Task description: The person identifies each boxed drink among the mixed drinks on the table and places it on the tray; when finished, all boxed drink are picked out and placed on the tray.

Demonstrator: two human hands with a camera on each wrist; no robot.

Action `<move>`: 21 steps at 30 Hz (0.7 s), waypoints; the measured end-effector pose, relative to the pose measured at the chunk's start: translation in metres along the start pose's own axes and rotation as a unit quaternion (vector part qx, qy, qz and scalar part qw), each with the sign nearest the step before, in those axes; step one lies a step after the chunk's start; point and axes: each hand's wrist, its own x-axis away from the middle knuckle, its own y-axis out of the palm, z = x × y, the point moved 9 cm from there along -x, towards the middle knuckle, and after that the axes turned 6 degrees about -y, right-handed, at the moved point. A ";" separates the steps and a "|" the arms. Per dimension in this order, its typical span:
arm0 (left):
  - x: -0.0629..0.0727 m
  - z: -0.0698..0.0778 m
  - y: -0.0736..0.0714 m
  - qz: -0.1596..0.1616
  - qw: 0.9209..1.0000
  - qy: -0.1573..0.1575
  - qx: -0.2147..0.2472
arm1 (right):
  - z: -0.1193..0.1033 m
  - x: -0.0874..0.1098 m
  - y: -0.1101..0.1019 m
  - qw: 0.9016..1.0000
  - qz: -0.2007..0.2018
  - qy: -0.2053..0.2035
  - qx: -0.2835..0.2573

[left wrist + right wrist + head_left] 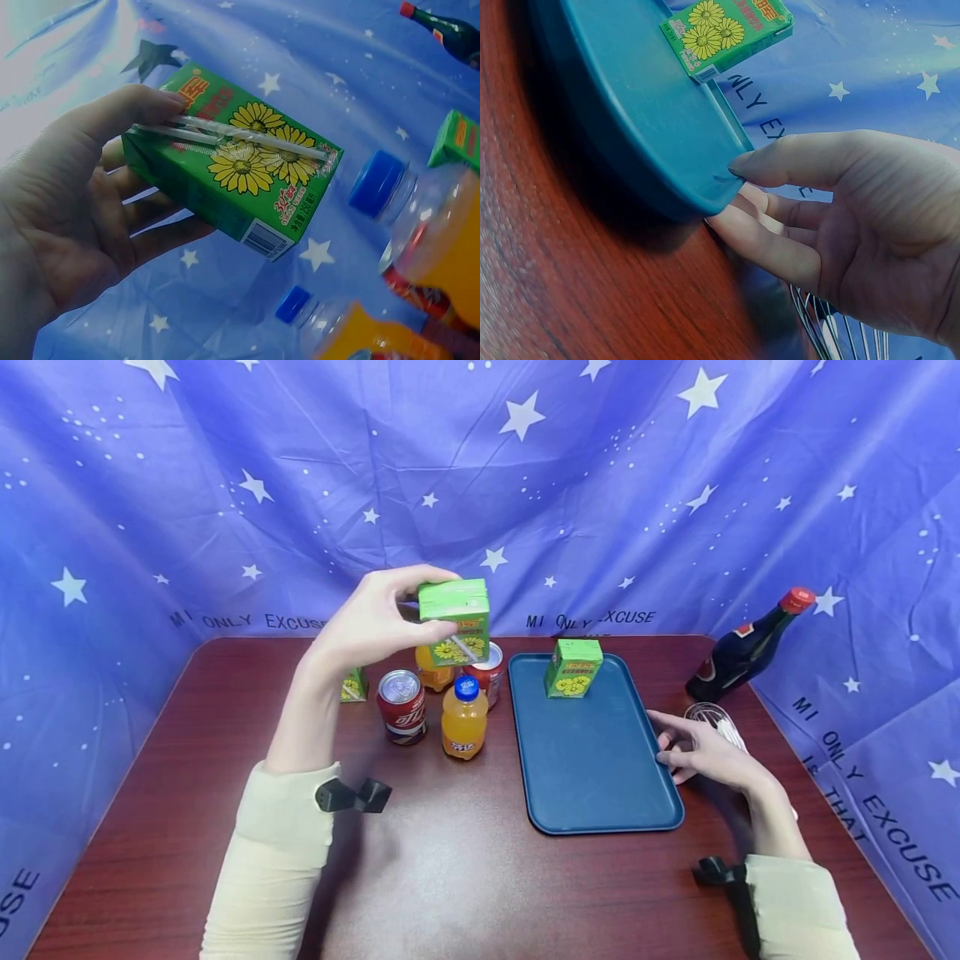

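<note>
My left hand grips a green drink carton by its sides, held up above the bottles and cans. In the left wrist view the carton shows yellow flowers and a white straw on its front, with the thumb across one end. My right hand pinches the right rim of a blue tray; in the right wrist view the thumb lies on the tray's edge and fingers are beneath. Another green drink carton stands upright at the back of the tray.
Left of the tray stand an orange juice bottle with a blue cap, a red soda can, another can, a second orange bottle and a partly hidden green carton. A dark bottle and a whisk are at the right.
</note>
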 end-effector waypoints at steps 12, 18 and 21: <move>-0.011 0.019 0.032 -0.030 0.999 0.020 0.016 | 0.000 -0.002 0.000 1.000 0.004 -0.003 0.005; -0.015 0.027 0.048 -0.033 0.999 0.029 0.003 | 0.000 -0.002 0.000 1.000 0.003 -0.008 0.005; -0.017 0.031 0.058 -0.036 0.999 0.035 0.005 | 0.000 -0.002 0.000 1.000 0.002 -0.009 0.002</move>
